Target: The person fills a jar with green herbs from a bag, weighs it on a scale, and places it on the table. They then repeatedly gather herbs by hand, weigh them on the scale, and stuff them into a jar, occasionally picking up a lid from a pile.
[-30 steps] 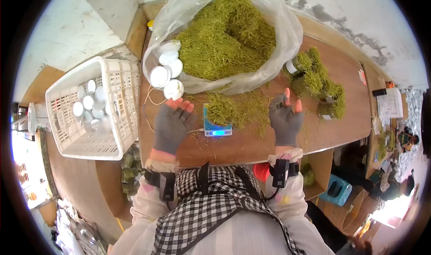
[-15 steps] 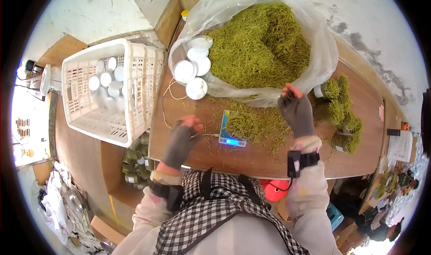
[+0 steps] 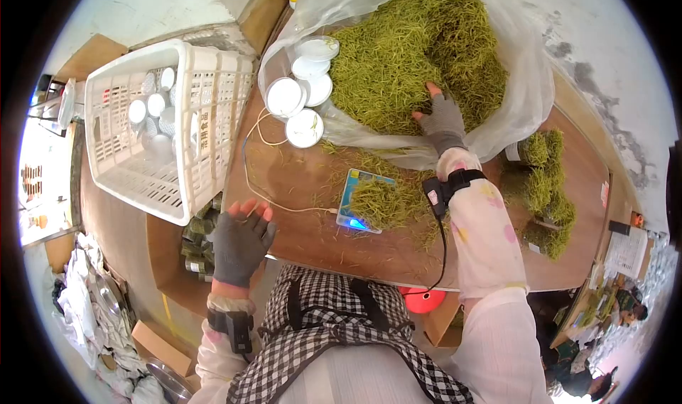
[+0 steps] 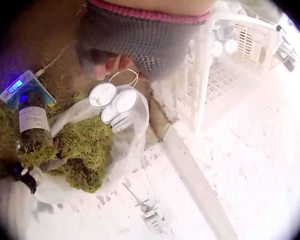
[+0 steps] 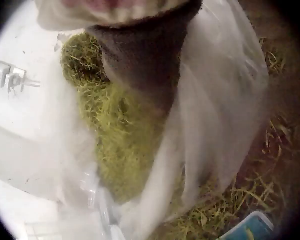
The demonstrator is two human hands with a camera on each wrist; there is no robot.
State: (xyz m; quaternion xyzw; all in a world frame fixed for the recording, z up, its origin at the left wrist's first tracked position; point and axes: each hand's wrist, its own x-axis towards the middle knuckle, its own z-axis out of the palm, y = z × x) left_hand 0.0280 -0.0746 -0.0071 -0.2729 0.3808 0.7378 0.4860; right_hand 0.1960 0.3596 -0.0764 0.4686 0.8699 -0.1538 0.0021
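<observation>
The gloved left hand (image 3: pixel 241 248) hangs past the table's left front edge, fingers loosely bent and empty; the left wrist view shows its grey glove (image 4: pixel 140 45). Inside the clear bag (image 3: pixel 529 84), the gloved right hand (image 3: pixel 443 123) touches the heap of green strands (image 3: pixel 383 63), thumb and a finger apart; its other fingers are hidden. In the right wrist view the right hand (image 5: pixel 145 62) hides its own fingertips. A blue scale (image 3: pixel 347 194) with a lit display carries a labelled jar (image 4: pixel 35 120) topped with green strands (image 3: pixel 376 203).
White lids (image 3: pixel 304 128) lie by the bag's left side. A white crate (image 3: pixel 181 120) with several round containers stands left of the table (image 3: pixel 305 244). Strand-topped jars (image 3: pixel 543 184) stand at the right. A cable (image 3: pixel 259 194) runs to the scale, among loose strands.
The right hand has moved forward from beside the scale into the bag. The left hand has drawn back leftward, away from the scale. The head view has shifted.
</observation>
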